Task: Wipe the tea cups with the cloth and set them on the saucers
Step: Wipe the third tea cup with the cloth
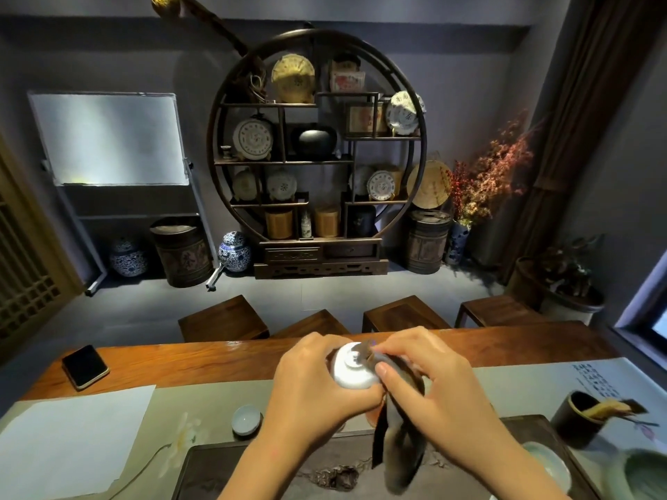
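Your left hand (306, 387) sits just below the middle of the frame, fingers curled round a white tea cup (352, 369). You hold the cup above the table with its foot ring turned up and toward the camera. Your right hand (429, 384), just to the right of it, pinches a dark cloth (395, 449) against the base of the cup, with the thumb lying beside the cup's wall. The rest of the cloth hangs down from that hand toward the bottom of the frame, where it is blurred, so you cannot tell whether its end touches the dark tea tray (252, 470) below.

A second small cup (246, 420), pale and upright, stands on the grey-green table runner (202, 402) left of your left wrist, just beyond the far edge of the tray. Something reddish shows under your hands at the tray's edge; it may be a saucer, but your hands hide most of it.

At the left of the frame a white sheet of paper (68, 438) lies on the runner, and a black phone (85, 366) lies on the bare wood of the table (505, 346) above it. At the lower right stands a dark round holder (577, 420) with tools in it, and a pale green bowl (552, 467) sits near the bottom right corner.
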